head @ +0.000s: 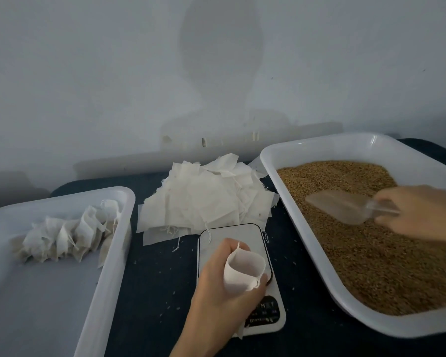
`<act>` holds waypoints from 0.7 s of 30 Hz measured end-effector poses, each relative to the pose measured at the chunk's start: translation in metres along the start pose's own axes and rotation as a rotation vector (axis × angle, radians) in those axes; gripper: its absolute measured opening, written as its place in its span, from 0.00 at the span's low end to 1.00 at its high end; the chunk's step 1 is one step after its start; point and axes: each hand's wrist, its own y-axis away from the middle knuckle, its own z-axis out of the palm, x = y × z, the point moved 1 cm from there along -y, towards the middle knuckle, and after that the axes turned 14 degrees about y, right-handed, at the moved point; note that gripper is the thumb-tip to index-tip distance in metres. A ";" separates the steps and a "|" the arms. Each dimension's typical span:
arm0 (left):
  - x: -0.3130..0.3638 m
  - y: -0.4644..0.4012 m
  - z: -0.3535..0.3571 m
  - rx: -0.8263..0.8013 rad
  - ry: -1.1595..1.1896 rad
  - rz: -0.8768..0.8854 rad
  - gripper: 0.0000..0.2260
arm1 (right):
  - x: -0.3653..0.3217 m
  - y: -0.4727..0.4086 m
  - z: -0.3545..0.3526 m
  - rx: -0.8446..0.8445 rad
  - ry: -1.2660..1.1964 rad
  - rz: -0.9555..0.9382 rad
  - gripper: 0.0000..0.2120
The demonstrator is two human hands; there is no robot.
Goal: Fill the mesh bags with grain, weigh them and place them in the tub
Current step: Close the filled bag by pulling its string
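Left hand (216,289) curled round an open mesh bag (243,273), held mouth-up over the scale (242,256) at near centre. Right hand (420,215) gripping a clear scoop (345,206) above the grain (371,253) in the right tub (307,148). Filled bags (67,233) in the left tub (108,253); empty bags (204,199) piled beyond the scale.

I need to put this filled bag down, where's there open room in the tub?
The near half of the left tub is bare, in front of the filled bags crowding its far end. Between tub and scale, dark tabletop holds only stray grains.
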 end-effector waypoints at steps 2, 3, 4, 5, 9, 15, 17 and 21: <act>0.002 0.000 0.001 -0.010 0.010 0.000 0.09 | 0.008 -0.007 -0.014 -0.015 0.018 0.026 0.06; 0.004 0.000 0.002 -0.018 0.013 0.003 0.08 | 0.007 -0.011 -0.016 -0.045 0.030 0.030 0.08; 0.005 0.000 0.003 -0.027 0.017 0.006 0.08 | 0.002 -0.015 -0.017 -0.071 0.037 0.030 0.10; 0.006 0.000 0.004 -0.038 0.019 0.004 0.09 | -0.005 -0.019 -0.016 -0.081 0.042 0.026 0.11; 0.008 0.002 0.008 -0.062 0.023 -0.035 0.11 | -0.039 -0.031 -0.010 0.007 0.019 0.020 0.12; 0.007 0.005 0.004 -0.045 0.008 -0.042 0.10 | -0.048 -0.031 0.001 0.053 -0.077 0.009 0.08; 0.005 0.005 0.001 -0.031 0.006 -0.048 0.10 | -0.036 -0.021 0.004 0.095 -0.131 0.024 0.04; 0.001 0.002 0.000 -0.022 0.021 -0.035 0.10 | -0.019 0.006 0.008 0.194 -0.200 0.049 0.05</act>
